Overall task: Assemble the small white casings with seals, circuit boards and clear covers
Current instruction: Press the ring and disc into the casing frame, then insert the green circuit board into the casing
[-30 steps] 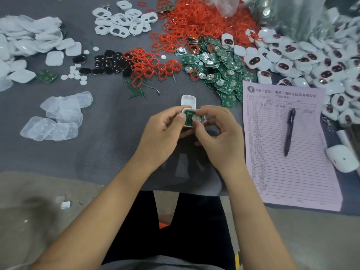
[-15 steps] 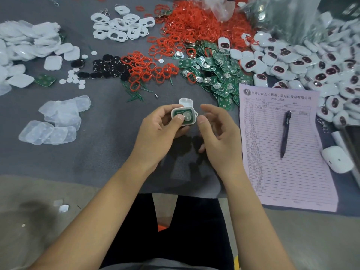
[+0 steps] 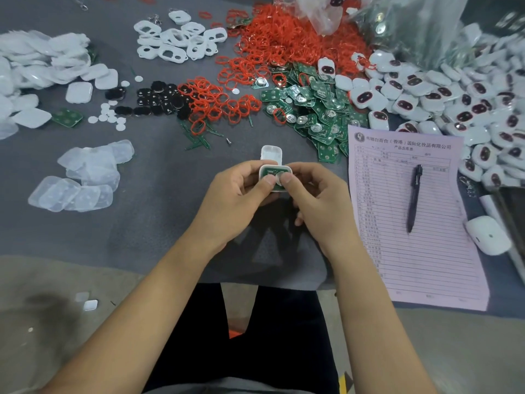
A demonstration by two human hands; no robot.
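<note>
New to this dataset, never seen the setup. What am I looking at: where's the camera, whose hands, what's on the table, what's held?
No robot here: a person works bare-handed, filmed by one wide-angle camera on their head, looking down. The left hand and right hand together grip a small white plastic casing with a green circuit board seated in it, both thumbs pressing on top. On the grey cloth-covered table lie piles of parts: red rubber seal rings, loose green boards, clear plastic covers, finished white casings. A pink printed form with a black pen lies to the right.
</note>
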